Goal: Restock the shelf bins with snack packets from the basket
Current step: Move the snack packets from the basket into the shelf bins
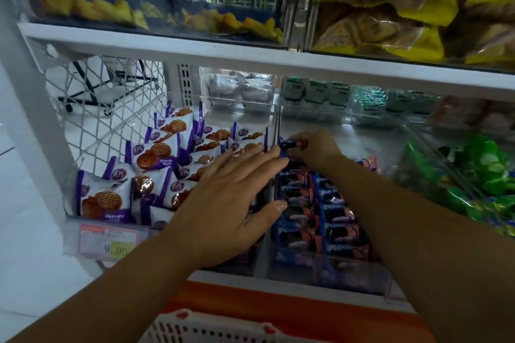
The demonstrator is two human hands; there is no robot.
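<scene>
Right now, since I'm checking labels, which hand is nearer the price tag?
Left. The left hand spreads over the purple packets just up-right of the price tag; the right hand pinches a blue packet farther back and right.

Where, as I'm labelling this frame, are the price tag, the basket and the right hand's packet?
price tag [110, 239]: head view, pink printed face.
basket [200, 327]: head view, white perforated rim.
blue packet [287, 145]: head view, its exposed dark end.

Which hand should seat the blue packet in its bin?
Right. The right hand pinches the blue packet at the rear of the bin; the left hand is spread open, holding nothing.
</scene>
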